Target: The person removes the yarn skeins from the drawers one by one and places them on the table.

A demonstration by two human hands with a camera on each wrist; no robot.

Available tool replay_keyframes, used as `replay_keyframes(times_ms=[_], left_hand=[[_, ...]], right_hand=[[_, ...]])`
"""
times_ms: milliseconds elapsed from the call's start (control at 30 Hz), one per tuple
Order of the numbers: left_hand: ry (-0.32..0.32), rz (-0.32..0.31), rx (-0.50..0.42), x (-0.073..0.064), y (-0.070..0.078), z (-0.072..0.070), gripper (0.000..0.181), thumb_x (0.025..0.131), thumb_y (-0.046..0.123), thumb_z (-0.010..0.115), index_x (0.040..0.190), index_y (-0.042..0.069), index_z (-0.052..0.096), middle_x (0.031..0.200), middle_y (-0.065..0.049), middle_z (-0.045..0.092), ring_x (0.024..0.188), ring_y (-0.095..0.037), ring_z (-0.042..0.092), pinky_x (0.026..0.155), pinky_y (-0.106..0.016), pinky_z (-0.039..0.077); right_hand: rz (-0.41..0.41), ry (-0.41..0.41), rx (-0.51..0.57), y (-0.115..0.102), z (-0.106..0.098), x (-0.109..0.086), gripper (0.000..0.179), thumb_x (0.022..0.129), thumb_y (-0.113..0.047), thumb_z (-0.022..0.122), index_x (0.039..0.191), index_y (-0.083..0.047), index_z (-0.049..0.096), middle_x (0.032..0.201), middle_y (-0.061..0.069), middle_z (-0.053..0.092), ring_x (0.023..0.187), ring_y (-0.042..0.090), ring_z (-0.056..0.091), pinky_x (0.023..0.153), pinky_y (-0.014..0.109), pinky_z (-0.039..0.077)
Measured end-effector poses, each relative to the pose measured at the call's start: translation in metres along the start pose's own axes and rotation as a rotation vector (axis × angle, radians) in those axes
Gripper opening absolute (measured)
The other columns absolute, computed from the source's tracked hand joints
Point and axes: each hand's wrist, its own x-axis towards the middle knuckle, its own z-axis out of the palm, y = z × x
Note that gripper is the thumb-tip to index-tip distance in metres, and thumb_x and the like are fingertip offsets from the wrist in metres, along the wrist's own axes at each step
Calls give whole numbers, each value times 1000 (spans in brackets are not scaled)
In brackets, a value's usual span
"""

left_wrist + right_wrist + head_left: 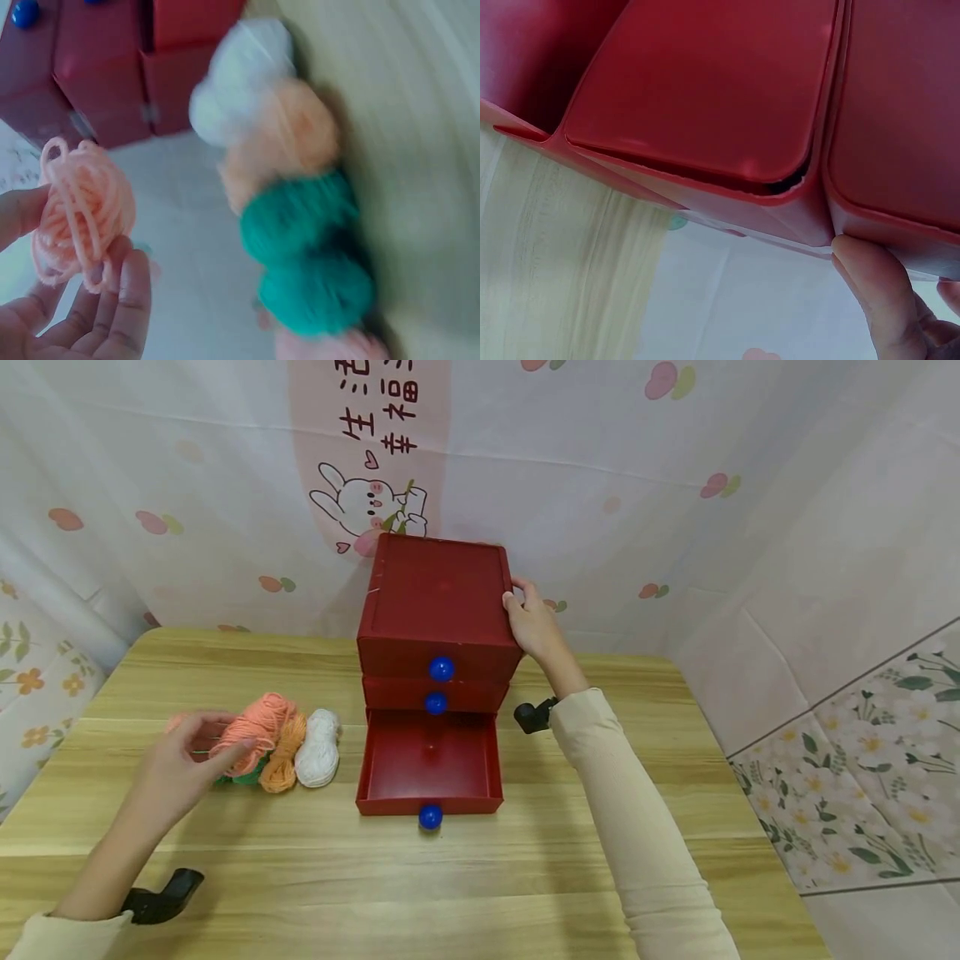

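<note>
My left hand (183, 760) pinches a coral-pink yarn skein (86, 214) between thumb and fingers, with loose loops hanging off it. In the head view it overlaps a row of skeins: orange yarn (283, 768), white yarn (318, 752) and green yarn (300, 221), mostly hidden there. Another pink skein (326, 346) lies at the row's end in the left wrist view. At the upper right side of a red three-drawer cabinet (442, 593), my right hand (538, 631) rests its thumb and fingers against the wall. The bottom drawer (390, 807) is pulled out, its floor showing.
Blue ball knobs (442, 669) stick out from the drawer fronts. The cabinet stands at the back of a wooden table (300, 877), before a printed curtain (225, 485). Black wrist mounts (163, 897) jut from both wrists. Flowered tiles (862, 760) line the right side.
</note>
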Motion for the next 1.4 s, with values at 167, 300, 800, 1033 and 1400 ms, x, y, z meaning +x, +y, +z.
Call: replay_keyframes(times_ms=[167, 300, 800, 1033, 1400], left_hand=[[36, -79, 26, 1, -27, -23, 49, 89, 30, 62, 125, 0, 48, 95, 26, 50, 79, 25, 39, 59, -6, 39], [84, -153, 84, 5, -55, -36, 53, 90, 34, 60, 130, 3, 45, 106, -1, 60, 77, 21, 36, 56, -10, 37], [148, -382, 167, 28, -215, -59, 80, 88, 50, 54, 143, -1, 27, 131, -35, 38, 92, -32, 48, 49, -20, 37], [83, -390, 188, 14, -167, -57, 71, 93, 40, 50, 133, -14, 30, 123, -44, 38, 90, -47, 53, 48, -24, 42], [-10, -370, 123, 8, -125, -49, 65, 96, 29, 43, 131, -21, 20, 122, -50, 30, 106, -61, 37, 47, -17, 39]], right_hand=[[4, -1, 7, -1, 1, 0, 50, 101, -36, 30, 148, -19, 21, 134, 16, 48, 115, 27, 53, 95, 44, 43], [3, 1, 7, -2, 1, -1, 51, 101, -36, 30, 148, -18, 22, 136, 16, 47, 117, 28, 51, 97, 45, 41], [-10, 9, -5, 0, 1, 1, 51, 101, -35, 29, 148, -17, 22, 133, 18, 48, 116, 28, 52, 97, 45, 40], [-4, 11, -2, -1, 1, 1, 50, 101, -35, 30, 148, -19, 22, 132, 17, 49, 114, 28, 52, 96, 45, 41], [-11, 8, 12, 1, 2, 0, 50, 101, -37, 30, 148, -21, 22, 133, 15, 49, 113, 27, 53, 96, 45, 42]])
